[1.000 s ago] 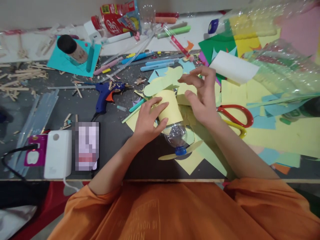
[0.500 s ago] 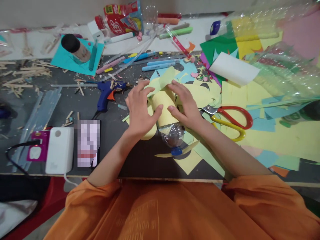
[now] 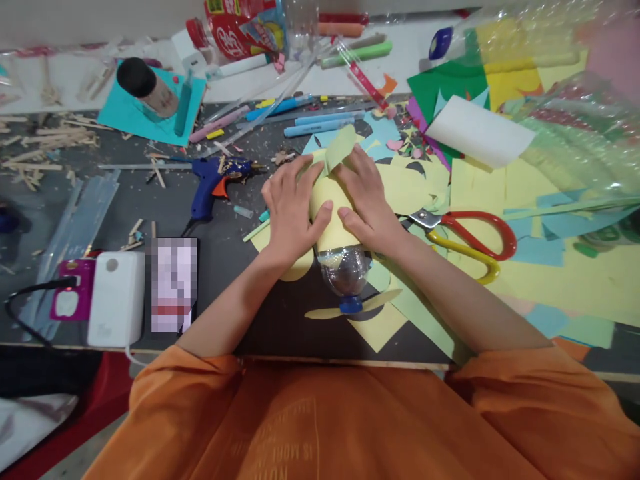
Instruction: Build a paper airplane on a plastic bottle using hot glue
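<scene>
Compared with one second before, my right hand (image 3: 367, 200) has come down to the bottle (image 3: 345, 270), opposite to my left hand (image 3: 290, 207). All my fingers are half open and curved, holding the yellow paper (image 3: 334, 230) from two sides, thumbs apart. Smooth, it wraps the bottle like a tube, leaving the clear, shiny plastic shoulder and blue cap (image 3: 351, 305) toward me. Bent green paper (image 3: 341, 148) is at the far end. Behind lies a red-labelled bottle (image 3: 245, 30).

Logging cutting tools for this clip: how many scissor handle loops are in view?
2: the red loop and, below it in the picture, the yellow loop, both to the right of the right hand. More could be hidden under paper.
</scene>
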